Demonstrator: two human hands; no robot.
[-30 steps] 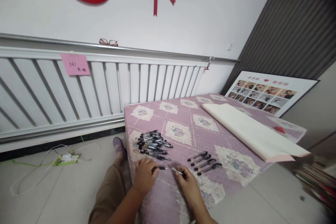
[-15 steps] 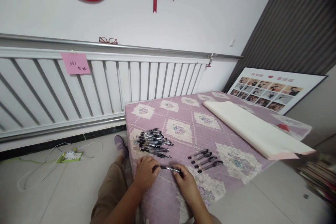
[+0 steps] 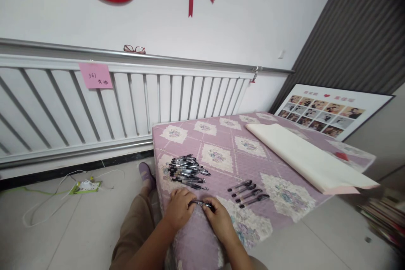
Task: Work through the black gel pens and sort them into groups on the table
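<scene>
A black pen (image 3: 200, 203) with a clear section spans the gap between my two hands, low over the front of the purple patterned cover. My left hand (image 3: 179, 210) is closed on its left end. At its right end, my right hand (image 3: 218, 216) pinches it with thumb and fingers. Just beyond my left hand lies a heap of black and clear pens (image 3: 186, 170). To the right of my right hand, several capped pens (image 3: 248, 193) lie side by side in a slanted row. My fingers hide both ends of the held pen.
A folded cream sheet (image 3: 294, 152) lies along the right of the flowered cover (image 3: 218, 156). Behind stand a white radiator (image 3: 171, 97) and a photo board (image 3: 335, 107). A power strip (image 3: 85, 187) with cables sits on the floor at left.
My right hand has moved left, closer to my left hand, so less of the pen shows between them. The view has shifted slightly.
</scene>
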